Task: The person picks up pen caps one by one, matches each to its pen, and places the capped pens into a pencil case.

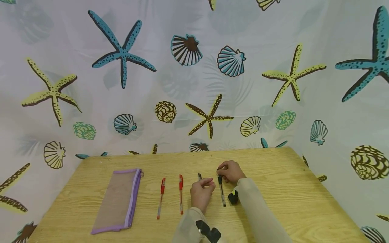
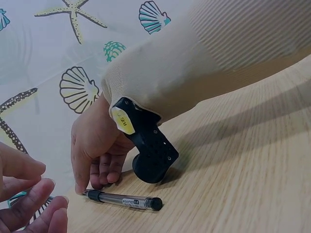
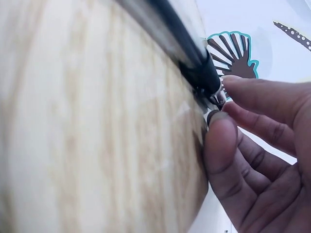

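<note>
A black pen (image 1: 222,194) with a clear barrel and dark grip lies on the table, its bare metal tip pointing away. At that tip, my right hand (image 1: 232,172) pinches a small dark piece with a round rim, apparently the pen cap (image 3: 212,117), mostly hidden by the thumb. The pen tip sits close to this rim in the right wrist view. My left hand (image 1: 202,193) hovers to the left of the pen, fingers loosely bent with nothing visible in them. Behind it shows the top of another black pen (image 1: 199,176).
Two red capped pens, a left one (image 1: 161,198) and a right one (image 1: 181,194), lie side by side left of my hands. Farther left is a mesh zip pouch (image 1: 117,199) with purple edging. A patterned curtain (image 1: 146,101) hangs behind the wooden table (image 1: 273,168).
</note>
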`<state>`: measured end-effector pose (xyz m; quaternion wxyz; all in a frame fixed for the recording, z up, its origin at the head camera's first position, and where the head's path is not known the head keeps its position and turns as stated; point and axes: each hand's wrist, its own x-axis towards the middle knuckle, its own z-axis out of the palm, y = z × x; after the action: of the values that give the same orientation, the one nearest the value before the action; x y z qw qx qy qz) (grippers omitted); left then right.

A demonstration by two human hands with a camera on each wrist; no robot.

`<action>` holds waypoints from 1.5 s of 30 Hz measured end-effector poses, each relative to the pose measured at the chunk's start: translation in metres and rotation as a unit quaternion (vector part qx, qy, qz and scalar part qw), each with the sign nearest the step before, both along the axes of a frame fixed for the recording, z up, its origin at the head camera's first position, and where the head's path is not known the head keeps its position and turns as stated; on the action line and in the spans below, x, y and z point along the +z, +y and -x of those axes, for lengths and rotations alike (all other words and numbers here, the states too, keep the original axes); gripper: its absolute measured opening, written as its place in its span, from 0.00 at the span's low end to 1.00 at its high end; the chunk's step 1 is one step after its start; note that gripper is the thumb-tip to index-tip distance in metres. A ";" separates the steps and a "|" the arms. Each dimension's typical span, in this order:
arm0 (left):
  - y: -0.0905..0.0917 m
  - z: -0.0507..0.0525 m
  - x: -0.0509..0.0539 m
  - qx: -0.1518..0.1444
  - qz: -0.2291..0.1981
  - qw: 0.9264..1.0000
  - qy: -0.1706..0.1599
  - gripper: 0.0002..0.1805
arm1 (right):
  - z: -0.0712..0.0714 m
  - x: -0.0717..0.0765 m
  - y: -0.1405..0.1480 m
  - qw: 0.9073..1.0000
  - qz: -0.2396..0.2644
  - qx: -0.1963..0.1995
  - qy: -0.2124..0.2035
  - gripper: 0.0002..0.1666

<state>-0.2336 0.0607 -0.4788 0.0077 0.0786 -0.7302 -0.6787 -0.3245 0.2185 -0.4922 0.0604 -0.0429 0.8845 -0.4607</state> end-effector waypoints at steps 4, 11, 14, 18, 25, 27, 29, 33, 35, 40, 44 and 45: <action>-0.002 -0.001 0.000 0.000 0.004 1.000 0.007 0.11 | 0.001 -0.001 0.000 1.000 0.006 -0.005 -0.002 0.10; -0.008 0.002 -0.001 0.008 -0.002 1.000 0.017 0.10 | 0.000 0.000 0.001 1.000 0.009 -0.015 0.000 0.11; -0.012 0.004 0.000 0.006 -0.004 1.000 0.019 0.10 | 0.000 0.000 0.002 1.000 0.002 -0.017 0.007 0.12; -0.019 0.007 0.001 0.007 0.007 1.000 0.024 0.11 | -0.001 0.000 0.002 1.000 -0.010 -0.018 0.015 0.13; -0.038 0.010 0.005 0.018 0.031 0.999 0.041 0.10 | 0.001 0.000 0.004 0.997 -0.047 -0.021 0.051 0.16; -0.044 0.011 0.006 0.021 0.034 0.998 0.051 0.10 | 0.002 0.000 0.005 0.996 -0.057 -0.020 0.062 0.16; -0.052 0.012 0.007 0.025 0.043 0.997 0.052 0.10 | 0.002 0.000 0.005 0.996 -0.059 -0.019 0.067 0.17; -0.069 0.013 0.009 0.034 0.060 0.996 0.049 0.11 | 0.002 0.003 0.005 0.996 -0.051 -0.018 0.072 0.18; -0.077 0.014 0.011 0.032 0.073 0.996 0.047 0.12 | 0.000 0.005 0.003 0.995 -0.049 -0.019 0.079 0.18; -0.101 0.017 0.013 0.025 0.121 0.991 0.057 0.14 | -0.005 0.010 -0.005 0.993 -0.044 -0.033 0.101 0.18; -0.121 0.019 0.016 0.033 0.143 0.988 0.057 0.15 | -0.010 0.015 -0.013 0.992 -0.032 -0.043 0.117 0.18; -0.126 0.019 0.018 0.034 0.146 0.987 0.056 0.15 | -0.012 0.017 -0.015 0.991 -0.030 -0.044 0.119 0.18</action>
<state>-0.2531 -0.0655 -0.4607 0.0832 0.0631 -0.8169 -0.5673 -0.3129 0.2038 -0.4753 -0.0642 -0.0561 0.8997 -0.4281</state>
